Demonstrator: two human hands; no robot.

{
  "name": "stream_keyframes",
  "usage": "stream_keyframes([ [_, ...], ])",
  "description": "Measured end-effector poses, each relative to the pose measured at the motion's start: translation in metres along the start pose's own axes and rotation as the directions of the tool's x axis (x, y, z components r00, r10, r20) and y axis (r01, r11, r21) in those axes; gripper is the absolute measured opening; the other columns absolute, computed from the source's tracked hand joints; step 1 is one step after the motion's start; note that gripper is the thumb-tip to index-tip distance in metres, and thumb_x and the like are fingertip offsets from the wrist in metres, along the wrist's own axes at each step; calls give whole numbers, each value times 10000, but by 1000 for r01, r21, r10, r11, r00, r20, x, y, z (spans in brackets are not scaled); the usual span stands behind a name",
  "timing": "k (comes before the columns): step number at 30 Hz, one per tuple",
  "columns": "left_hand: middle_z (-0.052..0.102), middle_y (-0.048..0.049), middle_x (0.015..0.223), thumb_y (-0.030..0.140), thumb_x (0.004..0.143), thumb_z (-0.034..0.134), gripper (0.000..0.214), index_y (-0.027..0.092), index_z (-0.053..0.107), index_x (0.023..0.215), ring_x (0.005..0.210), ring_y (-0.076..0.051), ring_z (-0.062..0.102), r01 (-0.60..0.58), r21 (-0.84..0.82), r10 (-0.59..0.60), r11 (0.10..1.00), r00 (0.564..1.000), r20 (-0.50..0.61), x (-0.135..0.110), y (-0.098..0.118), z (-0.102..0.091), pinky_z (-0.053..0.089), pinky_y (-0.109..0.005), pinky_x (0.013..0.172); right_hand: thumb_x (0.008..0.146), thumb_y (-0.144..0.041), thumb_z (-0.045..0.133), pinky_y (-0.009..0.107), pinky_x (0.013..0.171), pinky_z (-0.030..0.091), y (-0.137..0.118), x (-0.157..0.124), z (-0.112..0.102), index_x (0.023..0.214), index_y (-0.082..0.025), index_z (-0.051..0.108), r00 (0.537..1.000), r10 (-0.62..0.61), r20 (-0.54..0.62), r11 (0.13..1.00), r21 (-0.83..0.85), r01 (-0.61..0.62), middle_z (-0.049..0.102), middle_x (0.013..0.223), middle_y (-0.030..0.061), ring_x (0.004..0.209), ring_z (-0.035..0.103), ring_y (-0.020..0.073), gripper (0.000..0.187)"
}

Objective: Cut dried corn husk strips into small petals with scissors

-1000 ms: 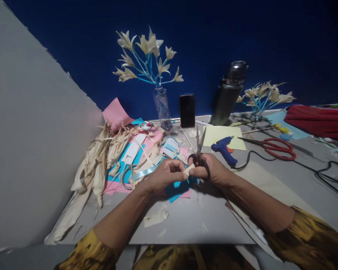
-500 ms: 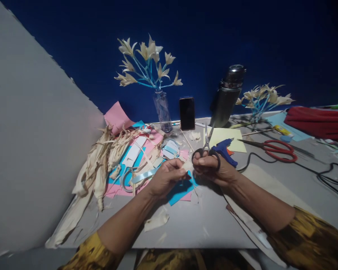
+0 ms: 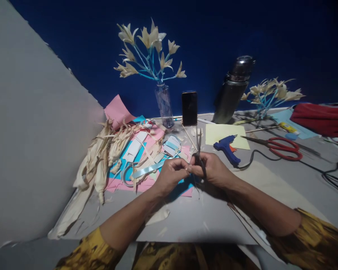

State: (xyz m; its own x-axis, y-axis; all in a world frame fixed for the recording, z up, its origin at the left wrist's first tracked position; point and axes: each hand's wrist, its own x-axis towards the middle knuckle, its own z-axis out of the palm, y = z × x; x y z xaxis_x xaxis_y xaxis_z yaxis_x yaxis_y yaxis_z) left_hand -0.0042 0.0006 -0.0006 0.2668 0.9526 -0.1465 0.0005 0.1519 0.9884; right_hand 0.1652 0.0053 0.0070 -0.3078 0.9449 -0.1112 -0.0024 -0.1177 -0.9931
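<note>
My right hand (image 3: 212, 169) is closed round the black handles of small scissors (image 3: 198, 148) whose blades point up and away from me. My left hand (image 3: 171, 174) is pinched shut on a small pale husk piece that it meets with my right fingertips; the piece is almost hidden between them. Both hands hover over blue and pink paper sheets (image 3: 183, 189) on the grey table (image 3: 191, 221).
A heap of dried corn husks (image 3: 100, 165) and paper scraps lies to the left. Behind stand a bottle vase of husk flowers (image 3: 163, 105), a phone (image 3: 189, 108) and a steel flask (image 3: 232, 92). A blue glue gun (image 3: 227, 148), red scissors (image 3: 284, 146) and black cables lie to the right.
The scissors turned from spread blades to nearly closed and upright. The pale husk piece, visible between my fingers before, is now mostly hidden. Both hands shifted slightly.
</note>
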Motion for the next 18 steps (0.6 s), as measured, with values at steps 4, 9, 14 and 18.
stream_keyframes([
  [4, 590, -7, 556, 207, 583, 686, 66, 152, 650, 585, 558, -121, 491, 61, -58, -57, 996, 996, 71, 2, 3, -5, 367, -266, 595, 601, -270, 815, 238, 532, 331, 0, 2, -4, 722, -157, 619, 997, 71, -3, 992, 107, -70, 550, 583, -46, 537, 451, 97, 256],
  [9, 587, -8, 535, 145, 528, 623, 52, 144, 651, 572, 539, -118, 483, 161, -36, -153, 986, 975, 162, 6, 9, -16, 352, -251, 564, 612, -288, 823, 248, 537, 338, 1, 4, -10, 756, -168, 622, 997, 64, -38, 988, 146, -57, 564, 607, -38, 545, 463, 110, 275],
  [14, 616, -20, 620, 186, 603, 655, 70, 150, 652, 663, 602, -132, 530, 129, -102, -105, 986, 971, 213, 4, 9, -13, 396, -264, 621, 613, -259, 838, 252, 559, 366, 1, 4, -11, 800, -175, 623, 998, 32, -63, 998, 61, -29, 573, 645, -39, 573, 477, 116, 297],
  [18, 550, 5, 571, 202, 617, 702, 98, 152, 618, 621, 550, -109, 470, 102, -29, -96, 994, 982, 164, 2, 7, -9, 347, -250, 561, 628, -265, 836, 252, 581, 392, 4, 5, -13, 861, -171, 631, 998, 57, 31, 996, 70, -59, 605, 699, -20, 615, 516, 129, 324],
])
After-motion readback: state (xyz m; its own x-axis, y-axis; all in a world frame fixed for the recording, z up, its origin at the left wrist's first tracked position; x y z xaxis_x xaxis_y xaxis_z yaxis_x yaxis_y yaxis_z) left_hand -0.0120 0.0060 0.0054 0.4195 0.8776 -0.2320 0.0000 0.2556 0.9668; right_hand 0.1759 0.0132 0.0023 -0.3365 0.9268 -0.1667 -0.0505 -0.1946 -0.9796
